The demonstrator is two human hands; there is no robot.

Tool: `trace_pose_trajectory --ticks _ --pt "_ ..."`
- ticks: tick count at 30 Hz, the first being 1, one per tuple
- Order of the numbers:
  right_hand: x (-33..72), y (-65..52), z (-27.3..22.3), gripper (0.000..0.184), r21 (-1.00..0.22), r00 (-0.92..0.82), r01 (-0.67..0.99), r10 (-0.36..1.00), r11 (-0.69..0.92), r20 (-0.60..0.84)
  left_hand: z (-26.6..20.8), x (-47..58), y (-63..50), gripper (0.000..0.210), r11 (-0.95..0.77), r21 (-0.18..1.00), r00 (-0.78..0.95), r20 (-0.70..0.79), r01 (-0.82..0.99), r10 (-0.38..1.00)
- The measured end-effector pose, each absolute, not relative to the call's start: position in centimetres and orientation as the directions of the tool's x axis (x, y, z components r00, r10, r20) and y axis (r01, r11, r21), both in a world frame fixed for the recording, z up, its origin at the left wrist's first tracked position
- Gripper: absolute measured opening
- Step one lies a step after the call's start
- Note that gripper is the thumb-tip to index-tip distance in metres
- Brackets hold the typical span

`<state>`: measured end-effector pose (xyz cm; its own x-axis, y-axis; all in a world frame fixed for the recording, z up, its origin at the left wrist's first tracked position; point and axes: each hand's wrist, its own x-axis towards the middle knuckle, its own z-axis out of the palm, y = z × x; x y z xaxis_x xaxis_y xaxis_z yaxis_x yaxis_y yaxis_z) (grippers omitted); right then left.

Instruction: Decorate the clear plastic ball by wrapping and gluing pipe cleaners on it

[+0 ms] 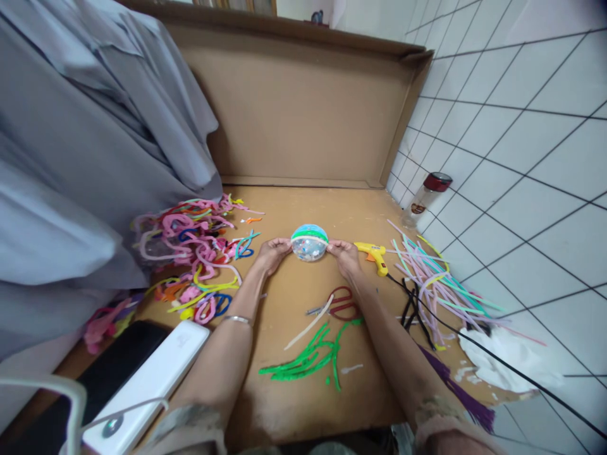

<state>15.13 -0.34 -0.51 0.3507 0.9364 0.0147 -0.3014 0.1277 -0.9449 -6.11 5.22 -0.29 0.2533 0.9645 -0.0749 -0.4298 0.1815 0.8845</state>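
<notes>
A clear ball (pixel 309 248) sits at the middle of the table between my two hands. Blue and green pipe cleaner rows (pixel 308 231) cover its upper part, and a white pipe cleaner (pixel 310 238) runs across just below the green. My left hand (pixel 275 254) pinches the white strip's end at the ball's left side. At the opposite side, my right hand (pixel 345 255) is closed on the other end. The fingertips are small here, so whether they also press the ball is unclear. A yellow glue gun (pixel 374 256) lies just right of my right hand.
Red-handled scissors (pixel 344 303), a loose white pipe cleaner (pixel 308 325) and green pieces (pixel 308 357) lie between my forearms. Tangled pipe cleaners (pixel 190 240) fill the left; straight ones (pixel 431 265) lie right, near a jar (pixel 424 196). A black cord (pixel 493 360) crosses there. A white power bank (pixel 152 385) rests front left.
</notes>
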Motion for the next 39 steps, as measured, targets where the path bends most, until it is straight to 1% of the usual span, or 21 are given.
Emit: trace_pose_trajectory --ticks 4,11,17,24,30,33,39 --pt "14.83 -0.41 -0.33 0.031 -0.939 0.355 -0.315 0.935 0.135 0.015 -0.19 -6.16 5.25 0.048 0.198 0.881 0.257 -0.091 -0.430 0.962" --pt "14.62 -0.61 -0.12 0.025 -0.935 0.347 -0.314 0.937 0.164 0.047 -0.16 -6.22 5.25 0.048 0.188 0.883 0.256 -0.080 -0.431 0.963" --pt "14.32 -0.73 0.03 0.025 -0.955 0.396 -0.222 0.913 0.196 0.096 -0.41 -6.23 5.35 0.046 0.184 0.884 0.257 -0.076 -0.429 0.964" --pt "14.08 -0.71 -0.06 0.019 -0.956 0.430 -0.192 0.895 0.221 0.121 -0.31 -6.21 5.24 0.046 0.180 0.887 0.251 -0.075 -0.425 0.965" --pt "14.12 -0.64 -0.38 0.019 -0.933 0.426 -0.291 0.902 0.210 0.070 -0.06 -6.22 5.02 0.040 0.177 0.891 0.263 -0.068 -0.419 0.962" --pt "14.21 -0.60 -0.45 0.021 -0.932 0.409 -0.304 0.910 0.197 0.059 0.08 -6.18 4.91 0.039 0.177 0.888 0.270 -0.062 -0.425 0.961" --pt "14.49 -0.66 -0.51 0.020 -0.958 0.439 -0.192 0.891 0.214 0.111 0.21 -5.92 4.84 0.042 0.179 0.872 0.263 -0.061 -0.455 0.963"
